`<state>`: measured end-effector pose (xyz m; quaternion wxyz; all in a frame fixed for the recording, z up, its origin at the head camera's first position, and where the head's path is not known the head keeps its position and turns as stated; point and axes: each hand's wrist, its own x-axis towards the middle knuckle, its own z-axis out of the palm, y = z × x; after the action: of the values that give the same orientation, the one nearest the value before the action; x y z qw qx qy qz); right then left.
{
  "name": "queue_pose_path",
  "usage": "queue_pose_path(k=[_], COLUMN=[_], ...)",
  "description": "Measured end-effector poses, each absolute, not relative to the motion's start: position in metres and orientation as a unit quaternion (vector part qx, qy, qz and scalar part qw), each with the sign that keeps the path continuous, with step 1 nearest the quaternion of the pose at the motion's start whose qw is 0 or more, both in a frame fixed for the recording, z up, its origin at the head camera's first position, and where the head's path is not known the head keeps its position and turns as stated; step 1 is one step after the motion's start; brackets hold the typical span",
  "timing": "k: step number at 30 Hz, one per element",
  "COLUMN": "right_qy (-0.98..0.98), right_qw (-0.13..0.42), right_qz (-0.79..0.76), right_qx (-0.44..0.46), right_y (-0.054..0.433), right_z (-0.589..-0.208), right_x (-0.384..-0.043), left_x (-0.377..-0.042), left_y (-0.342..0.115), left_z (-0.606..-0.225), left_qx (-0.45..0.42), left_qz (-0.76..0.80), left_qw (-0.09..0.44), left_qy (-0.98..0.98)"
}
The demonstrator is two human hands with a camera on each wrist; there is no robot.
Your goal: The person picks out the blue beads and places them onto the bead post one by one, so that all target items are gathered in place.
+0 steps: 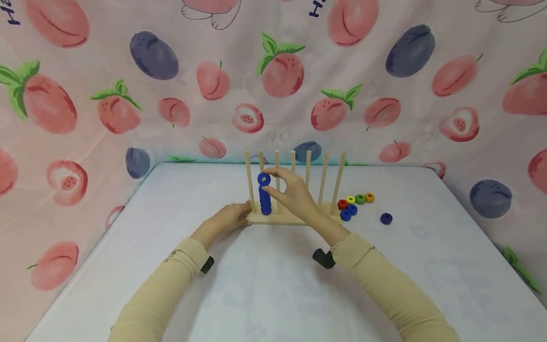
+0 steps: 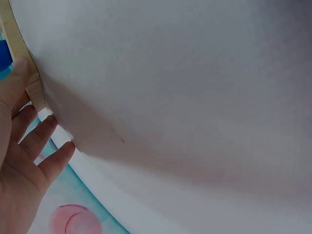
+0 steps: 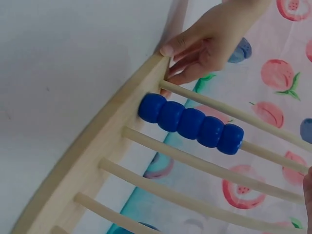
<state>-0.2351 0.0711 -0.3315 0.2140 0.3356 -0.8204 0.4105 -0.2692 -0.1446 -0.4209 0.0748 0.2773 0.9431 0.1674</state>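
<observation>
The thumb and fingers of the right hand (image 1: 296,194) pinch a blue ring (image 1: 259,180) at the rack's second peg (image 3: 273,156) from the left, though whether the peg passes through it I cannot tell; just below those fingers, five blue beads (image 3: 190,123) sit stacked on that peg. The left hand (image 1: 231,217) grips the end of the wooden rack (image 1: 278,219), its thumb on the base, below and left of the right fingers. To their right on the surface (image 1: 265,289) lie red (image 1: 342,205), yellow (image 1: 350,201), green (image 1: 360,201), orange (image 1: 369,199) and two blue rings (image 1: 345,217), with a dark ring (image 1: 386,220) farther off.
</observation>
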Motion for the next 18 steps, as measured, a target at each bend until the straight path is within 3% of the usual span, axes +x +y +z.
queue_pose_path(k=[18], right_qy=[-0.823], right_qw=[0.301], right_qz=[0.316], right_qx=[0.363], right_y=[0.07], right_z=[-0.288], right_x=[-0.258], left_x=[-0.27], left_y=[-0.145], left_z=[-0.424], left_qx=[0.281], left_qz=[0.161], left_qw=[0.071], left_qy=[0.943])
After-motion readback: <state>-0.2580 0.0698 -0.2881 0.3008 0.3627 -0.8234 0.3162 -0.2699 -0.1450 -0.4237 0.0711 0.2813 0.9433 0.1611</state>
